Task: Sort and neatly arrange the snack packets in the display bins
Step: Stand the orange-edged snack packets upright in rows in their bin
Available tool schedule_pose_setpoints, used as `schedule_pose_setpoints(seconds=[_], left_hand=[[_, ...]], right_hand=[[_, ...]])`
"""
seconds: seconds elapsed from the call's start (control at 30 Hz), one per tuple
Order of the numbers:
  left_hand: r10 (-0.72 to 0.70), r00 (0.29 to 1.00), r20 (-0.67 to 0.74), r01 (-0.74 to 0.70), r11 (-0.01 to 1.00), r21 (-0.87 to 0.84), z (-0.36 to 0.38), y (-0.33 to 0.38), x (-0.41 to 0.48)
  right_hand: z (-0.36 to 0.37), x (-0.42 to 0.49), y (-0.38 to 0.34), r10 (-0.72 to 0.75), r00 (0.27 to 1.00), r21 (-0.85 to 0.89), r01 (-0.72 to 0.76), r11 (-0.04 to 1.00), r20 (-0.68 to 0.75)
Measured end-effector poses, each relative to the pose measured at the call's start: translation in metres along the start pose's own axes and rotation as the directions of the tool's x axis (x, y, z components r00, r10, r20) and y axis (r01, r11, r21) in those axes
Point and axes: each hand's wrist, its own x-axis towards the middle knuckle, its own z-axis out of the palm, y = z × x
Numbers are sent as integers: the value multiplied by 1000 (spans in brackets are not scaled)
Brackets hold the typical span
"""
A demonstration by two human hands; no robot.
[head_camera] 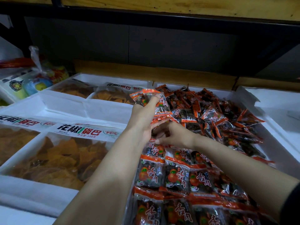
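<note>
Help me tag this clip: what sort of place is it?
Probably a shop's loose-snack display: white foam bins, one heaped with small snack packets, others holding labelled bags of guoba crisps, below a wooden shelf.

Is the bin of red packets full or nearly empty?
Full: red packets cover the white bin wall to wall, in neat rows near the camera and a loose heap behind.

Shop: snack-filled display bins (274, 124)
</note>
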Motion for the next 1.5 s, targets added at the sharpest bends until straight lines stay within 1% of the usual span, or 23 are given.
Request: schedule_pose_setpoints(seconds=[0.07, 0.13, 0.17, 0.2, 0.27, 0.3, 0.33, 0.47, 0.63, 0.83, 1.03, 1.1, 1.13, 1.17, 1.2, 1.23, 1.27, 1.3, 1.33, 1.43, 1.5], left_hand=[[0, 1000, 7, 0, 1000, -1, 0, 1, 0], [1, 1000, 21, -1, 1000, 1, 0, 0, 0], [0, 1000, 30, 0, 1000, 2, 1, 1, 0], [-1, 999, 37, 1, 1000, 1, 1, 1, -1], [-3, 999, 43, 3, 1000, 2, 1, 1, -1], [-3, 999, 44, 3, 1000, 5, 1, 0, -1], [-2, 999, 44, 1, 1000, 7, 1, 0, -1], [-6, 999, 44, 5, 1000, 7, 1, -1, -2], [-7, 999, 52, 7, 1000, 9, 1, -1, -3], [-5, 999, 37, 4, 1000, 24, 2, -1, -3], [-26, 999, 44, 25, 999, 26, 5, 0, -10], [-44, 997, 69, 40, 998, 54, 6, 0, -13], [-54, 995, 90, 47, 996, 74, 6, 0, -14], [-66, 991, 115, 55, 994, 97, 7, 0, -17], [-83, 987, 141, 64, 989, 131, 8, -1, -19], [-97, 981, 165, 68, 982, 175, 9, -2, -21], [-109, 976, 189, 64, 971, 230, 9, -4, -22], [-120, 970, 213, 56, 957, 285, 10, -5, -23], [-130, 963, 237, 46, 943, 331, 11, -6, -25], [-146, 948, 283, 22, 916, 400, 12, -9, -30], [-145, 942, 303, 13, 917, 399, 13, -9, -31]], right_hand=[[-4, -5, 0, -12, 998, -25, 11, 1000, -55], [-15, -14, 2, 7, 991, -76, -17, 997, -130], [-22, -20, 5, 24, 993, -118, -39, 992, -119], [-29, -26, 8, 49, 997, -151, -57, 987, -61], [-36, -38, 14, 122, 987, -230, -94, 969, 109], [-37, -42, 16, 154, 975, -275, -107, 956, 159], [-37, -46, 17, 169, 970, -297, -112, 948, 173], [-27, -47, 17, 130, 987, -269, -102, 958, 89], [-19, -40, 14, 122, 992, -173, -128, 977, -44], [-13, -32, 15, 117, 986, -149, -134, 980, -117], [-10, -34, 19, 129, 984, -132, -146, 980, -127], [-12, -38, 14, 90, 972, -157, -126, 979, -219], [-15, -42, 10, 63, 953, -128, -105, 986, -296], [-20, -45, 4, 58, 923, -40, -79, 996, -381], [-27, -49, -3, 87, 890, 96, -49, 994, -447], [-34, -53, -9, 132, 866, 245, -12, 969, -483], [-41, -58, -16, 179, 860, 368, 12, 930, -477], [-45, -62, -20, 208, 873, 455, 17, 890, -441], [-48, -66, -24, 216, 895, 488, 3, 873, -391], [-49, -72, -24, 171, 937, 433, -24, 901, -305], [-52, -75, -22, 184, 951, 516, -31, 856, -250]])
